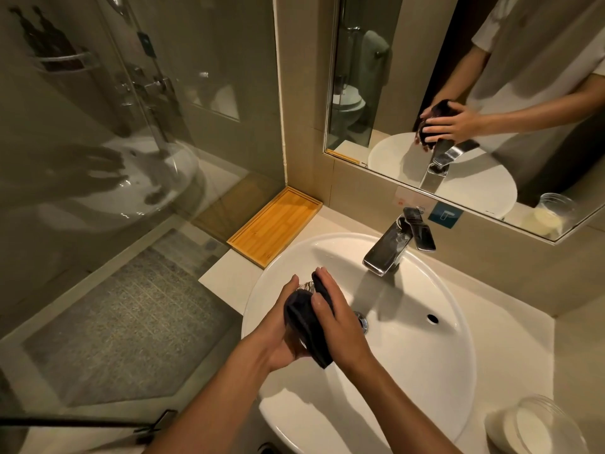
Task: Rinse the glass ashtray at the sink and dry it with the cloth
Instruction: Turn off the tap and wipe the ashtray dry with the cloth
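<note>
Over the left part of the white sink basin (pixel 425 371) I hold a dark cloth (pixel 302 317) wrapped around the glass ashtray (pixel 307 285). Only a small clear edge of the ashtray shows above the cloth, between my fingertips. My left hand (pixel 278 329) cups the bundle from the left and below. My right hand (pixel 334 322) lies flat on the cloth from the right, fingers stretched forward. No water runs from the chrome faucet (pixel 393 249).
A bamboo tray (pixel 275 226) sits on the counter at the back left, against the glass shower wall (pixel 131 158). A glass jar with a white lid (pixel 540 427) stands at the front right of the counter. A mirror (pixel 474 93) hangs behind the faucet.
</note>
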